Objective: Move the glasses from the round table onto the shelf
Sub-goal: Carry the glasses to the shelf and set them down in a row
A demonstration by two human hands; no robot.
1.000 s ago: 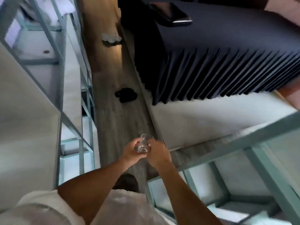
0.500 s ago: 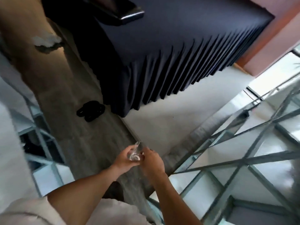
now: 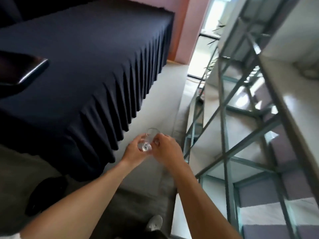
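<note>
Grey floor, dark skirted table (image 3: 82, 66) left, metal shelf (image 3: 241, 135) right, left hand (image 3: 136, 150) and right hand (image 3: 166, 150) grip glass (image 3: 148, 139)

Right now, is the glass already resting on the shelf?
No, the glass is held in the air between the left hand and right hand, beside the shelf.

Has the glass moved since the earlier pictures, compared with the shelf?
Yes. The glass, held in both hands (left hand, right hand), is now nearer the shelf on the right. The camera also turned, so how far is unclear.
</note>
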